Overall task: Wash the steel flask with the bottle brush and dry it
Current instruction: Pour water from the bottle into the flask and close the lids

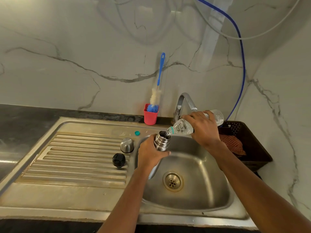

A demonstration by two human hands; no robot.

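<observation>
Two hands are occupied over the sink basin [193, 195], which serves as the landmark. Nearest, above the basin's left rim, the steel flask [161, 142] is held upright with its mouth open, the left hand [151, 154] being wrapped closed around its body. Just past it, over the basin's back edge, a clear plastic water bottle [183, 127] is gripped by the right hand [202, 129] and tipped so that its neck sits at the flask's mouth; water is being poured in.

Left of the basin, on the ribbed drainboard [75, 158], a black stopper [118, 159] and a steel cup lid [127, 145] have been set down, with a small green bottle cap [137, 133] lying beyond them. Right of the basin, a checked cloth [233, 144] is seen in a dark basket [252, 148]. Behind the basin, the faucet [184, 102] stands, and to its left the bottle brush [157, 91] is parked head-down in a red cup [150, 117] on the tabletop, against the wall.

Progress is judged early: the flask has been opened and is being filled, but the brush is untouched. Scrubbing, rinsing and drying, likely with the cloth, are left.
</observation>
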